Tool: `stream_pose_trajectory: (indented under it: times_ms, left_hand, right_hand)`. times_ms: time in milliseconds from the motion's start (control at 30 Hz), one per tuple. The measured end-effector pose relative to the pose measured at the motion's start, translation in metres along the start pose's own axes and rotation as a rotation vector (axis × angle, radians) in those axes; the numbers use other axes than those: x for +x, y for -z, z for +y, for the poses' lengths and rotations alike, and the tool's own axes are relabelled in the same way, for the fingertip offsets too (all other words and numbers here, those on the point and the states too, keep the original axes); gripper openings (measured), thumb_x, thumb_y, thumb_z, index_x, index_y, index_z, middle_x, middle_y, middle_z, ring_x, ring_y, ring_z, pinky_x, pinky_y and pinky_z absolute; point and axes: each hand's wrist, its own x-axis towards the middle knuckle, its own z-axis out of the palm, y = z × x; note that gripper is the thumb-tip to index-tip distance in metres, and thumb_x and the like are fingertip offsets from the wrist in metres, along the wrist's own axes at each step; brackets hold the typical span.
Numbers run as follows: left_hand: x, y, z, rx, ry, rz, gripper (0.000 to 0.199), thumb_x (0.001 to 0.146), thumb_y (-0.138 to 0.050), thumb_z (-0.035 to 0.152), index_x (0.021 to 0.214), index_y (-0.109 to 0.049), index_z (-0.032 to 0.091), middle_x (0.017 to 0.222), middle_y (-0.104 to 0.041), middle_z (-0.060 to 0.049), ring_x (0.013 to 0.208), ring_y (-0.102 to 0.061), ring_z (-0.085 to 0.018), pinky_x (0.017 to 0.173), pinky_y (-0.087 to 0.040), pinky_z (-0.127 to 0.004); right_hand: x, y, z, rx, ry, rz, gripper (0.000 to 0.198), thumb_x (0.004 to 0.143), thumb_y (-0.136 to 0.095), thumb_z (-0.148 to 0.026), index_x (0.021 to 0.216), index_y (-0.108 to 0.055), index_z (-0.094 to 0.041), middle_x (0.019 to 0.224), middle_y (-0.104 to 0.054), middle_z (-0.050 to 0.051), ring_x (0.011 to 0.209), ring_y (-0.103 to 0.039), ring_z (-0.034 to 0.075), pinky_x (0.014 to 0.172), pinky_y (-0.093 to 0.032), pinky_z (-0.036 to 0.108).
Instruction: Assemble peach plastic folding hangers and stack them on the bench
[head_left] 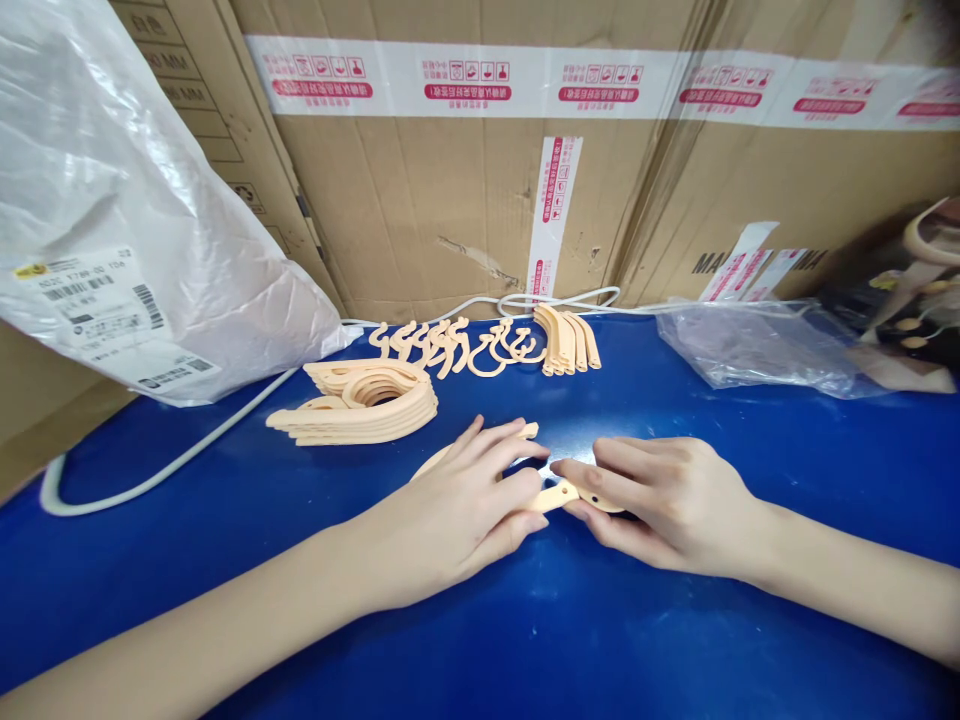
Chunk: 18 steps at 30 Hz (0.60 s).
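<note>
With left hand (469, 495) and right hand (679, 500) we are pinching two flat peach plastic pieces (556, 496), seemingly mid-join; curved peach plastic hooks (440, 345) are lying unattached beyond.

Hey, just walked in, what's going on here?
A person's left hand holds one beige piece and their right hand another piece; the ends seem to meet between the hands. Further back on the blue table lie a stack of beige pieces, some hooks and some curved bars.

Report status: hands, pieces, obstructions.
Left hand gripping cream piece; right hand gripping second piece, ends meeting. Both pieces partly covered. Stacked pieces beyond, apart from hands.
</note>
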Motion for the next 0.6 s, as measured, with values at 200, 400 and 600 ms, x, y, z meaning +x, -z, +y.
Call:
stream_pose_trajectory:
  times_ms: [200,400,600]
  left_hand:
    - [0.000,0.000,0.000,-0.025,-0.002,0.001,0.018,0.097,-0.042,0.028,0.100,-0.058,0.021,0.135,-0.051,-0.007,0.139,-0.029,-0.026,0.114,-0.023,-0.054]
    - [0.001,0.000,0.000,-0.029,0.017,-0.021,0.019,0.098,-0.040,0.029,0.099,-0.057,0.021,0.135,-0.051,-0.007,0.139,-0.029,-0.026,0.114,-0.023,-0.054]
    - [0.001,0.003,-0.003,-0.044,0.017,-0.052,0.022,0.098,-0.039,0.032,0.096,-0.058,0.021,0.138,-0.048,-0.007,0.140,-0.026,-0.026,0.114,-0.023,-0.055]
  right_hand:
    - [0.001,0.001,-0.003,0.032,0.017,0.006,0.029,0.096,-0.040,-0.028,0.088,-0.064,-0.015,0.061,-0.053,-0.001,0.050,-0.051,0.009,0.049,-0.034,0.025]
    - [-0.002,-0.002,0.001,0.129,-0.032,-0.098,0.030,0.097,-0.041,-0.036,0.092,-0.061,-0.016,0.067,-0.059,0.001,0.055,-0.055,0.011,0.050,-0.033,0.025]
    - [-0.002,-0.003,0.008,0.280,-0.064,-0.182,0.023,0.095,-0.045,-0.038,0.091,-0.053,-0.017,0.070,-0.060,-0.001,0.053,-0.052,0.010,0.049,-0.030,0.024]
